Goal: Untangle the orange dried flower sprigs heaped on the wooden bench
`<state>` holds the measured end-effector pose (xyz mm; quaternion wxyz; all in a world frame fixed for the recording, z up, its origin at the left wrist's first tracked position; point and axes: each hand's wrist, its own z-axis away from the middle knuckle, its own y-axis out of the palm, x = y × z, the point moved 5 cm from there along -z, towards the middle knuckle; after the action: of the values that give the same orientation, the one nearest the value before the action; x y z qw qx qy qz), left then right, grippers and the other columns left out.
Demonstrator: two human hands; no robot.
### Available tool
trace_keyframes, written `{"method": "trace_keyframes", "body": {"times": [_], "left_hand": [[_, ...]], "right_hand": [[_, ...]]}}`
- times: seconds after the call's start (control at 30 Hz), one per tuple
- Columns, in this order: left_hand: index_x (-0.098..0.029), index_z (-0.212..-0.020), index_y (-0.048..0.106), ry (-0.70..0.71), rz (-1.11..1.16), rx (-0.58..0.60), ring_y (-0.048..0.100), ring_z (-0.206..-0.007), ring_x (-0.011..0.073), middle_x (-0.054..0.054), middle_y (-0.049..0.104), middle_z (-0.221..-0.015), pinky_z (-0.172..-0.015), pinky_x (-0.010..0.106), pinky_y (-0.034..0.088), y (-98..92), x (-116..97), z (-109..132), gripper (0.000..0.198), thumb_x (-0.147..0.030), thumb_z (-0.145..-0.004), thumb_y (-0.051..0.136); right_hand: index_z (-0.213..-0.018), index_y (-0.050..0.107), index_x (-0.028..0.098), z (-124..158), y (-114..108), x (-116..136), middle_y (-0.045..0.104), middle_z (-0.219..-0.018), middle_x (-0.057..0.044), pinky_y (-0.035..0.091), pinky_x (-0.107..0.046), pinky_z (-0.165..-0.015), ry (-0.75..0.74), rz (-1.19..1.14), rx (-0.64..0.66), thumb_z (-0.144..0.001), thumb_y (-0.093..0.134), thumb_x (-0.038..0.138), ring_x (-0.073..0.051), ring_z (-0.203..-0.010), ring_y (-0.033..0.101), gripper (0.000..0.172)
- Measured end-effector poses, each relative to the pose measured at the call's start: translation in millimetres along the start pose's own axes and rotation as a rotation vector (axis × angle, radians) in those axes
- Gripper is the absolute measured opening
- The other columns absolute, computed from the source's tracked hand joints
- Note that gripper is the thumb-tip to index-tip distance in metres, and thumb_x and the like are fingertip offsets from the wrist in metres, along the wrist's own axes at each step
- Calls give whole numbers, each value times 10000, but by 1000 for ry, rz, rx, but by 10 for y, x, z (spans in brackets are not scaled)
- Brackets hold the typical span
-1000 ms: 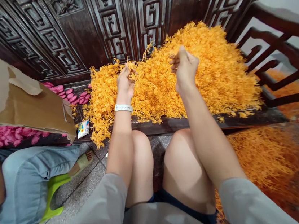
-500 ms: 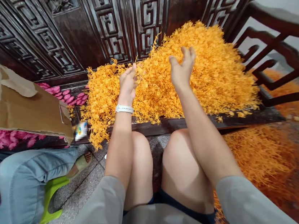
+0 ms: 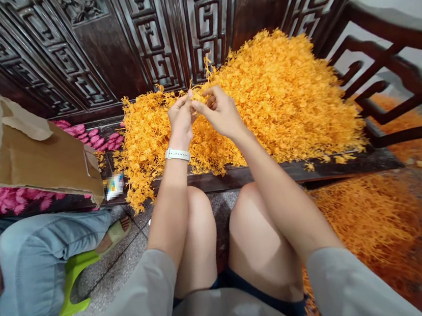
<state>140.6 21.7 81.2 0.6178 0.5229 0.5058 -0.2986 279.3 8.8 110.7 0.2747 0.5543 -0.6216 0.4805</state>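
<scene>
Left hand [image 3: 180, 118] at twelve o'clock, fingers pinching thin yellow sprig [image 3: 190, 84]; right hand [image 3: 223, 111] at its three o'clock, fingers narrow, tips meeting left's, grip cannot be told. Yellow flower pile [image 3: 285, 103] on bench [image 3: 232, 178], eleven to two o'clock. Cardboard box [image 3: 41, 155] at ten.

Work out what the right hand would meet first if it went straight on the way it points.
Most likely the left hand: the right hand points toward it, with yellow flowers behind both. Depth is unclear, so the two may be touching.
</scene>
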Motion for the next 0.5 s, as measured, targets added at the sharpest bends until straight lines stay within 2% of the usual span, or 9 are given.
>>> {"method": "trace_keyframes", "body": {"times": [0.17,0.3,0.4,0.5], "left_hand": [[-201,-894,688,-20,107,-23,698,-832,136,53,713,-862,-711,231,553,-52,65,-87,134,-299,-985,678],[-195,-864,659,-36,115,20,715,-915,168,69,728,-900,-749,246,557,-50,103,-123,175,-328,-973,690],[-210,-874,663,-33,89,26,710,-918,182,68,728,-914,-747,273,557,-52,97,-111,216,-399,-973,700],[-225,-893,680,-10,54,-5,699,-895,180,60,716,-896,-763,295,562,-83,84,-113,231,-441,-967,714]], "right_hand": [[-1026,701,259,-35,18,-103,731,-1139,-105,508,-555,-1095,-26,25,112,-717,819,769,-359,-1207,624,608],[-1049,738,275,19,49,-110,765,-1146,-89,507,-555,-1124,9,-108,236,-747,711,860,-359,-1274,622,659],[-1093,744,309,28,41,-124,763,-1185,-67,553,-507,-1077,54,-193,267,-761,653,896,-328,-1298,616,681],[-1122,730,311,-14,3,-189,744,-1169,-55,598,-468,-972,120,-211,200,-785,563,940,-308,-1236,646,732]]}}
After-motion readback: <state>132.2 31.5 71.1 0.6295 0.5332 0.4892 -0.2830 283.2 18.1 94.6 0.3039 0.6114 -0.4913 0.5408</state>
